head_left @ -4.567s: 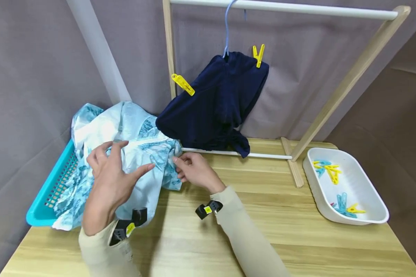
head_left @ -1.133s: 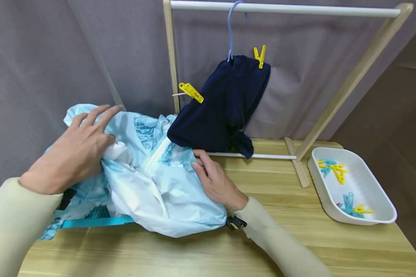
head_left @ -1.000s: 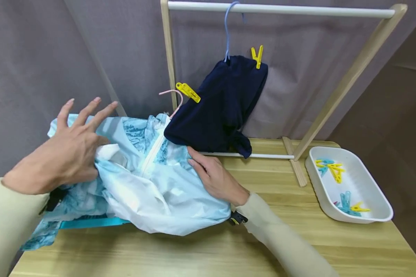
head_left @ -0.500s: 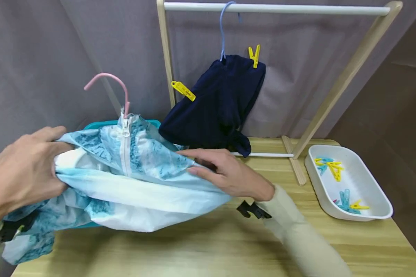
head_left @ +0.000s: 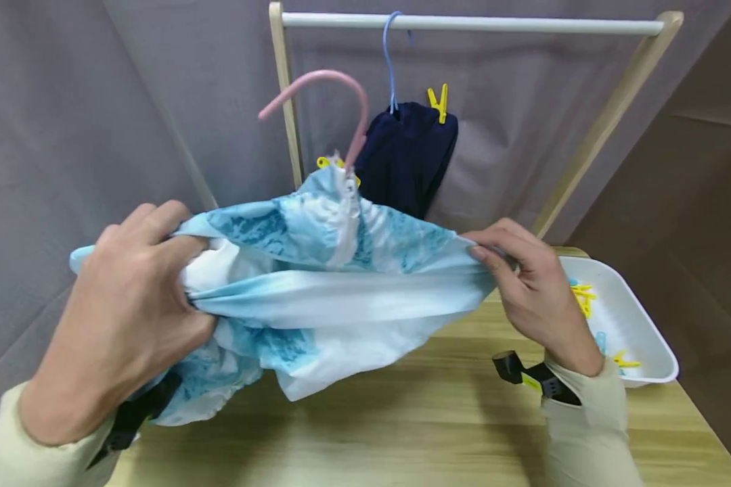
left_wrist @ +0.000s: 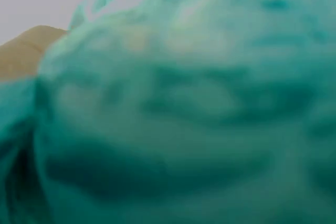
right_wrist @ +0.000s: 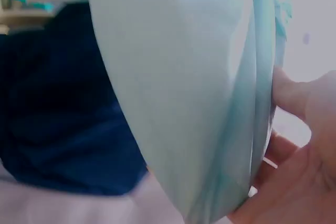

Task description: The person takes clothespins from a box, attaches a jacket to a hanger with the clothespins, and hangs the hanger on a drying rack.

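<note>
A blue-and-white patterned zip jacket (head_left: 353,297) is held up in front of me, stretched between both hands. At its collar sticks up a pink hanger hook (head_left: 362,101); the rest of that hanger is hidden in the cloth. My left hand (head_left: 134,297) grips a bunch of the fabric on the left, fingers curled into it. On the other side my right hand (head_left: 530,291) pinches the jacket's edge between thumb and fingers. Blurred cloth (left_wrist: 184,114) fills most of the left wrist view. In the right wrist view, a pale panel (right_wrist: 173,87) runs down to the right fingers.
Behind the jacket, a dark navy garment (head_left: 411,162) hangs on a blue hanger (head_left: 388,54) with a yellow clothespin (head_left: 440,105). The hanger's rack has a white rail (head_left: 493,26). A white tray (head_left: 658,338) with clothespins stands right on the wooden table (head_left: 402,426).
The left hand has taken hold of the fabric. Both hands have drawn the jacket up from the basket and toward the right, spreading it. The pink hook has come into view at the collar.
</note>
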Motion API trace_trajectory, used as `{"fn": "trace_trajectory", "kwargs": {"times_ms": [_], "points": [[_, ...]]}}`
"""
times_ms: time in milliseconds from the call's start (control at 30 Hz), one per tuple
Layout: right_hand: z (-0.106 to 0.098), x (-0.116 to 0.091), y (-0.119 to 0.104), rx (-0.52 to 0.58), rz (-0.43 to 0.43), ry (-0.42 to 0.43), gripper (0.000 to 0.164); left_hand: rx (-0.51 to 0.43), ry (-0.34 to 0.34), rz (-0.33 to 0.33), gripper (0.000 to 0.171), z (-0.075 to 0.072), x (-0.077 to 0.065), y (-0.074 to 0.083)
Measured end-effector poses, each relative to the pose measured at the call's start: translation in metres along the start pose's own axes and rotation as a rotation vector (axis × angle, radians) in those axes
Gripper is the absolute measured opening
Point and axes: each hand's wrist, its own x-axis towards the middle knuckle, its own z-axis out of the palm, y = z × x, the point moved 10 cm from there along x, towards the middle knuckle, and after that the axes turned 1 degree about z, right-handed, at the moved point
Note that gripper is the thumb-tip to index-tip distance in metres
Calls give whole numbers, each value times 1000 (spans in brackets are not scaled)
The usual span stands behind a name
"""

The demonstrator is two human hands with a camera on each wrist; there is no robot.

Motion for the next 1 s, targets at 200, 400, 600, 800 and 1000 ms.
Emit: {"fn": "trace_trajectory", "kwargs": {"times_ms": [200, 400, 600, 800, 1000], "points": [[-68, -29, 25, -71, 211, 385, 17, -155, 18, 11, 21, 11, 17, 52], [-113, -62, 47, -104, 295, 515, 20, -245, -128, 42, 18, 47, 9, 112], [-157, -102, 78, -246, 509, 606, 25, -271, -271, 184, 27, 90, 9, 170], [-186, -128, 106, -342, 637, 700, 28, -315, -211, 211, 17, 137, 41, 181], [-171, -127, 130, -278, 711, 683, 28, -261, -171, 224, 13, 176, 78, 148]]}}
